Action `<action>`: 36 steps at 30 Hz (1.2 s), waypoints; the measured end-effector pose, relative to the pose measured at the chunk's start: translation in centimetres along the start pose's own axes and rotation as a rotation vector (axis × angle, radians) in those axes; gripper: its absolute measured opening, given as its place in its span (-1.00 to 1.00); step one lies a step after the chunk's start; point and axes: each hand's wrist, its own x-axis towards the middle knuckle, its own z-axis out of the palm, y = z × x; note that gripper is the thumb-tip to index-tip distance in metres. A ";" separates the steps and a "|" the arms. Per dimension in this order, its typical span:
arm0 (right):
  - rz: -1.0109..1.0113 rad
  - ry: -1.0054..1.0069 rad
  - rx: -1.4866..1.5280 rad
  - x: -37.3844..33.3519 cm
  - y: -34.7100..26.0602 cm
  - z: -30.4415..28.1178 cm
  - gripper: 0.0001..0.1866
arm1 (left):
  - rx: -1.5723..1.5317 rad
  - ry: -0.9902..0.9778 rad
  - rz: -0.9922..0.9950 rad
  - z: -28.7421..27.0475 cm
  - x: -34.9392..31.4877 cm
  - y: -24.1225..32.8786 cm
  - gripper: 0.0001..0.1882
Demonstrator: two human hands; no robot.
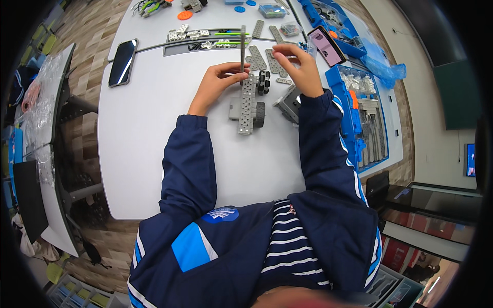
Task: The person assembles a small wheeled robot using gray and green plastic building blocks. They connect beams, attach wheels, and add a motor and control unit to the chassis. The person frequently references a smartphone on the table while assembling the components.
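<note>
On the white table before me stands a partly built model vehicle with a long grey perforated beam [247, 105], a black wheel [260, 114] and a black roller-type wheel [263, 82]. At its far end, my left hand [218, 84] pinches the foot of an upright grey metal strip [243, 46]. My right hand [300, 69] is raised to the right of the model, thumb and forefinger apart, with nothing visible between them. Below that hand, partly behind my right sleeve, lies a grey boxy module [289, 104]. Loose perforated plates [256, 57] lie beyond the model.
A dark phone [123, 62] lies at the left, and another phone with a lit screen [327, 46] at the right. A blue parts case [343, 110] flanks my right arm. A parts tray [174, 50] with green-edged pieces and a blue plastic bag [386, 71] are farther off.
</note>
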 end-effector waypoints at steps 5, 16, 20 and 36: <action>-0.138 0.007 -0.181 -3.1 -0.5 1.5 -0.72 | -0.008 0.038 0.035 -0.7 0.1 -0.4 -0.71; -0.037 -0.227 -0.405 -7.3 -3.3 6.0 -0.32 | 0.122 0.270 0.205 -0.8 -0.4 -0.5 -0.71; -0.050 -0.258 -0.223 -7.7 -3.1 5.9 -0.20 | 0.148 0.286 0.218 -1.1 -1.1 -0.1 -0.72; -0.283 -0.393 -0.454 -4.8 0.0 4.7 -0.17 | 0.281 0.162 0.229 -1.2 -4.0 4.1 -0.85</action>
